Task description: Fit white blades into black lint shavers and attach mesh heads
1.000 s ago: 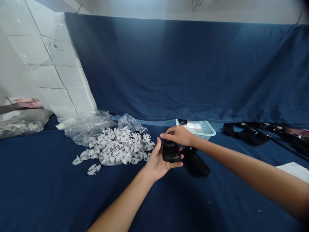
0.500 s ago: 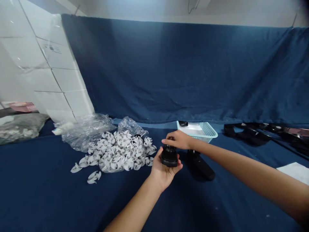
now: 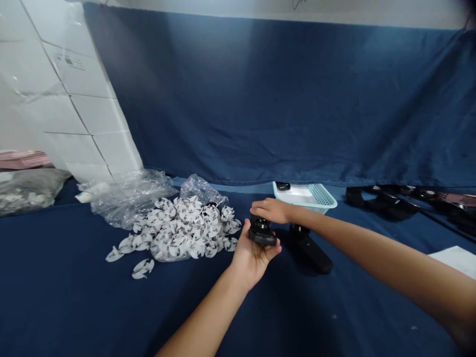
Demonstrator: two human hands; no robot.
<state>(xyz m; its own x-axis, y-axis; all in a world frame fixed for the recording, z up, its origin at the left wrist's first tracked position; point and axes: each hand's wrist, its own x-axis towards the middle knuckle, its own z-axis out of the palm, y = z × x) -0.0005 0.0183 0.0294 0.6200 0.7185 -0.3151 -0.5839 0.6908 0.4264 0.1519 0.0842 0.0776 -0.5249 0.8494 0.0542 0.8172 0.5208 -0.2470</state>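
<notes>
While the left hand [image 3: 253,263] cups a compact black plastic piece [image 3: 263,239] from below, thumb up one side and fingers curled around the other, the right hand [image 3: 273,210] lies palm down over its top; whether the right fingertips pinch it cannot be told, since the back of the hand hides them. The piece is held above a navy-blue cloth-covered table [image 3: 74,307], near the middle of the view. Just to its right, a long black part with a rounded end [image 3: 315,255] lies on the cloth, and well off right is a flat white sheet [image 3: 455,260]. To the left spreads a heap of small curved white pieces [image 3: 189,230], with crumpled clear plastic [image 3: 130,196] behind it. Beyond the right hand, a pale mint perforated plastic basket [image 3: 324,195] holds a small black item [image 3: 283,186]; farther right sit assorted glossy black parts [image 3: 394,207]. Stacked white cartons [image 3: 92,114] rise at left, beside a navy-blue cloth curtain [image 3: 260,99] across the back.
</notes>
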